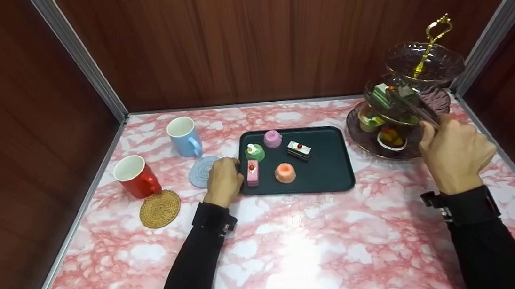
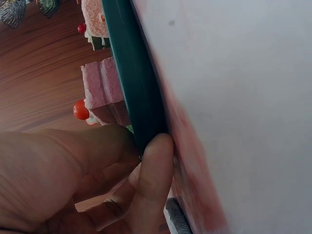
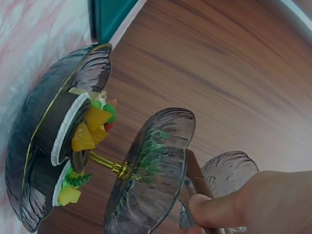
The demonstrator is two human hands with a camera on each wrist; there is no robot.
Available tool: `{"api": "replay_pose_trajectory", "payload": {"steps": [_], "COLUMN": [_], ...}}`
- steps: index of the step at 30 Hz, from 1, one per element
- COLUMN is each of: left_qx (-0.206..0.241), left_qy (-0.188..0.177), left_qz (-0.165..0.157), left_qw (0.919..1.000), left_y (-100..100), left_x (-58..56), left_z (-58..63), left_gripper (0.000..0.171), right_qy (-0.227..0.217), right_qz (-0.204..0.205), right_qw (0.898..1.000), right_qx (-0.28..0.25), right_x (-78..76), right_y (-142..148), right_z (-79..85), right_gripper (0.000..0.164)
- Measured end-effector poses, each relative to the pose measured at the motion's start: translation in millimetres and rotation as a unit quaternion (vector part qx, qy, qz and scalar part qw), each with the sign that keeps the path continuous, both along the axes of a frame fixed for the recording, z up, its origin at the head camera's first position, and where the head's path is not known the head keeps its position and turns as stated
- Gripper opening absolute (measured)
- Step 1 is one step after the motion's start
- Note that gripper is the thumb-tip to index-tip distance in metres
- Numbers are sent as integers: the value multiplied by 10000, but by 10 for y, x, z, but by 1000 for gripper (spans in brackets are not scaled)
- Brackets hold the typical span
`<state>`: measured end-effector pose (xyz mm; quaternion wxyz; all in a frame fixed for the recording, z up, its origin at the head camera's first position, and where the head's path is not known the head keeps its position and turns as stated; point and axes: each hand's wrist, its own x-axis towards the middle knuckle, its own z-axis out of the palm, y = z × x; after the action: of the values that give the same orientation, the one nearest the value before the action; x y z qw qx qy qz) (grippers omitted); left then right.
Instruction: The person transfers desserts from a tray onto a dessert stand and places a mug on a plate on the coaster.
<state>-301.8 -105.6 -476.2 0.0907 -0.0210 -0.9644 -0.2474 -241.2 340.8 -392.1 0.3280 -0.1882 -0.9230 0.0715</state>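
My left hand (image 1: 224, 180) pinches the left edge of a dark green tray (image 1: 322, 176), thumb above the rim and a finger beneath. On the tray sit a pink cake slice (image 1: 252, 177), a green cake (image 1: 255, 152), a purple cake (image 1: 273, 138), a white-topped dark slice (image 1: 299, 150) and an orange ring cake (image 1: 285, 173). My right hand (image 1: 458, 153) grips metal tongs (image 1: 419, 109) at the three-tier glass stand (image 1: 355, 128). The tongs' tips reach over the middle tier, close to a green-and-white cake slice (image 1: 380, 96); glass partly hides them in the right wrist view.
A blue mug (image 1: 185, 139) and a red mug (image 1: 137, 179) stand at left, near a blue coaster (image 1: 201, 172) and a woven coaster (image 1: 160, 209). Fruit cups (image 1: 391, 139) sit on the stand's bottom tier. Its gold handle (image 1: 438, 30) rises on top. Wooden panels (image 1: 252, 36) enclose the table.
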Motion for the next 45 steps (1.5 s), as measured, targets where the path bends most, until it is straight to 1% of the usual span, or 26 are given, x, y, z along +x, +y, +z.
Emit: {"api": "replay_pose_trajectory", "payload": {"steps": [2, 8, 12, 16, 23, 31, 38, 45], "left_qx": [8, 58, 36, 8, 13, 18, 6, 20], "left_qy": [-36, -71, -42, -30, -35, 15, 67, 1], "left_qz": [23, 9, -37, -44, 48, 3, 2, 47], "left_qw": [10000, 10000, 10000, 10000, 10000, 10000, 10000, 10000], "left_y": [-5, -13, -11, -2, 10, 9, 5, 7], "left_x": [3, 14, 12, 12, 20, 14, 5, 2], "left_z": [-4, -8, -9, -7, -8, -2, -7, 0], "left_gripper": [28, 27, 26, 25, 27, 28, 27, 27], "right_qy": [-2, 357, 474, 384, 206, 148, 165, -57], "right_qz": [36, 245, 342, 427, 674, 1008, 1464, 2010], "right_qw": [10000, 9990, 9982, 9980, 9964, 9935, 9877, 9785], "right_qx": [-41, -83, -123, -263, -464, -509, -516, -449], "right_x": [8, 25, 39, 46, 50, 60, 46, 11], "right_y": [-8, -49, -68, -79, -122, -239, -329, -421], "right_z": [12, 8, 11, 33, 34, 3, -37, -141], "right_gripper": [49, 49, 50, 51, 55, 57, 53, 52]}}
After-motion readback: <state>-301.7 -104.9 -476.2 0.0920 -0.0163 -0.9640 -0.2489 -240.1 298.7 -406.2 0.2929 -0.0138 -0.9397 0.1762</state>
